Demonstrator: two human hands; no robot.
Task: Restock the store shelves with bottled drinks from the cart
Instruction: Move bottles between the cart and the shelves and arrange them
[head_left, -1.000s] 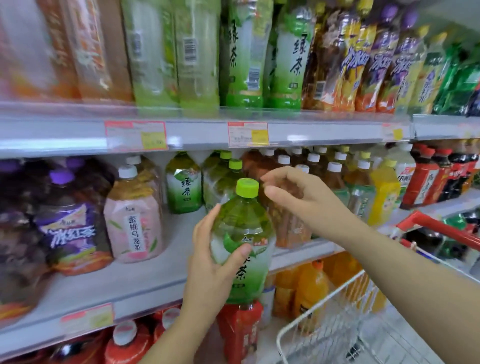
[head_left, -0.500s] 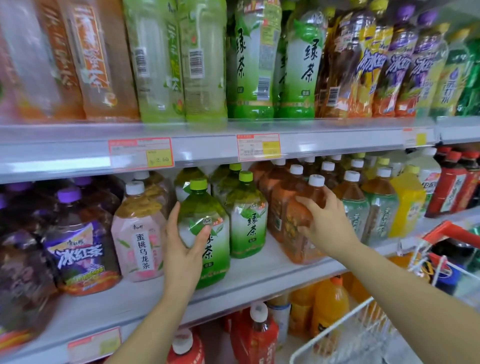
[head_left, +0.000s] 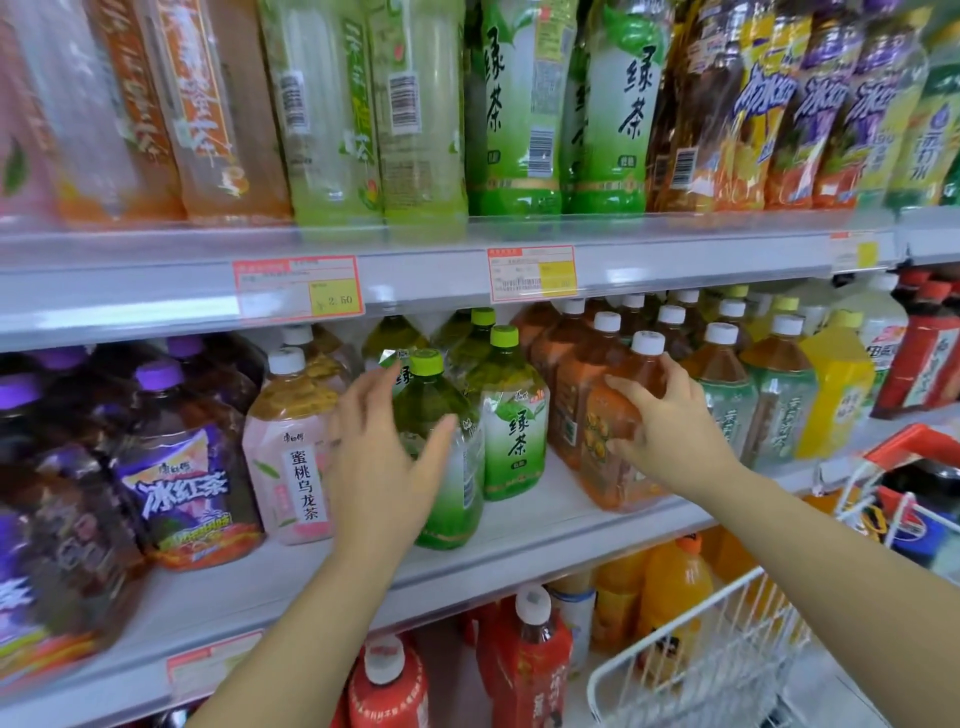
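A green tea bottle (head_left: 441, 457) with a lime cap stands at the front of the middle shelf (head_left: 545, 525), its label turned sideways. My left hand (head_left: 379, 467) holds it, thumb across its front and fingers on its left side. To the right, my right hand (head_left: 670, 431) grips the shoulder of an orange-brown tea bottle (head_left: 608, 467) with a white cap, at the shelf's front edge. Another green tea bottle (head_left: 511, 415) stands between the two. The white wire cart (head_left: 696, 654) is at the lower right.
A pink peach oolong bottle (head_left: 291, 447) and large purple-capped iced tea bottles (head_left: 182, 457) stand left of my left hand. Yellow and red bottles (head_left: 836, 395) fill the shelf's right. Tall bottles line the upper shelf (head_left: 441, 260). The cart's red handle (head_left: 904, 447) sticks out near the shelf.
The green tea bottle went from the air in front of the shelf onto the middle shelf and has since turned. My right hand moved from its cap to the orange-brown bottle.
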